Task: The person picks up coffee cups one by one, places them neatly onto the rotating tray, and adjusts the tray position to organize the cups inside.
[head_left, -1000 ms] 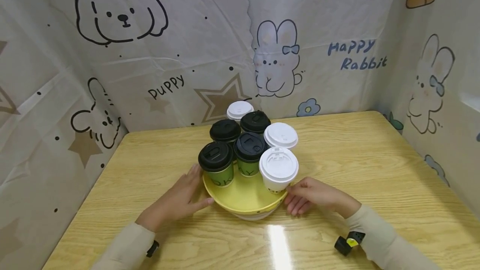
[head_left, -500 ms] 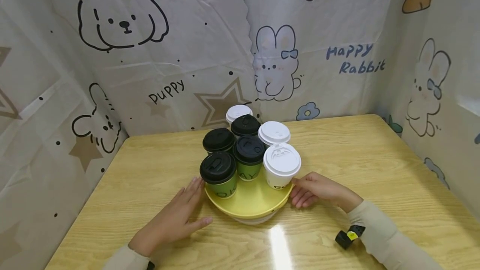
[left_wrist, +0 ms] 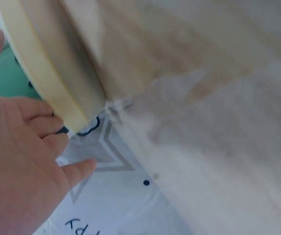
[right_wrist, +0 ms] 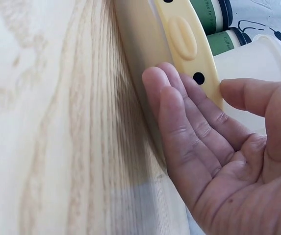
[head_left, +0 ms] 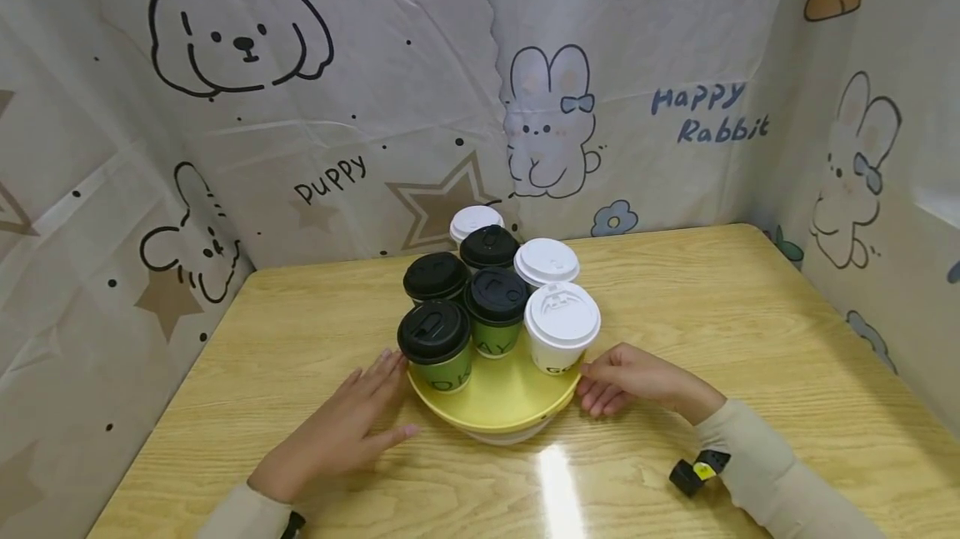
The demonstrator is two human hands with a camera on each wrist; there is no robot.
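Note:
In the head view, a round yellow tray point(head_left: 498, 406) with a low pale base bears several lidded paper coffee cups. Black lids top the green cups, including the front-left cup point(head_left: 444, 368) and the middle one point(head_left: 497, 337); white lids top others, such as the front-right cup point(head_left: 558, 339). Straight fingers of my left hand point(head_left: 333, 431) touch the tray's left edge, thumb apart from it. My right hand point(head_left: 630, 381) holds the right edge, thumb at the rim and fingers against the side. A black dot and raised oval mark that rim point(right_wrist: 194, 49) in the right wrist view.
All this stands on a wood-grain table point(head_left: 315, 314). Printed cloth point(head_left: 420, 64) with cartoon animals hangs behind and at both sides. Two white-lidded cups, one at the back point(head_left: 474, 221) and one at right point(head_left: 547, 260), stand behind the front cups.
Tray and cups have turned counterclockwise: the front-left black-lidded cup came nearer, the front white-lidded cup shifted right. My left hand's thumb moved off the tray edge. Little differs over the last half second.

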